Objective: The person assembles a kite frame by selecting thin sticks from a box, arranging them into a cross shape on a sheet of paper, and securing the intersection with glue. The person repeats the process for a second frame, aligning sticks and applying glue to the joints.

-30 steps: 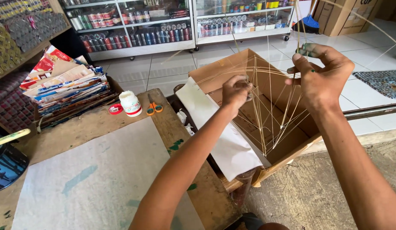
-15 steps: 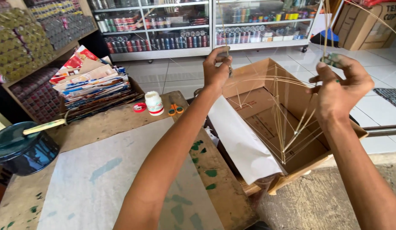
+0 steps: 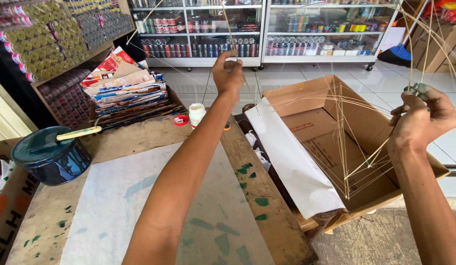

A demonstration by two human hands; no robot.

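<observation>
Above the open cardboard box (image 3: 336,127) at the bench's right end, I hold a frame of thin bamboo sticks (image 3: 343,147), its slivers crossing over the box's mouth and fanning up past my right hand (image 3: 424,120). That hand is closed on the upper ends of the sticks, fingers curled tight. My left hand (image 3: 229,73) is raised well apart from it, off to the left and higher, pinched shut on what looks like a thin strand or sliver running upward; I cannot tell which. A white sheet (image 3: 291,162) drapes over the box's near wall. On the bench (image 3: 272,221) lies a large pale sheet smeared with green paint (image 3: 139,206). Farther left sits a dark round pot (image 3: 51,157) with a brush handle across its rim. Behind stand a small white bottle (image 3: 196,114), a red cap (image 3: 180,120) and a stack of coloured papers (image 3: 127,93).
</observation>
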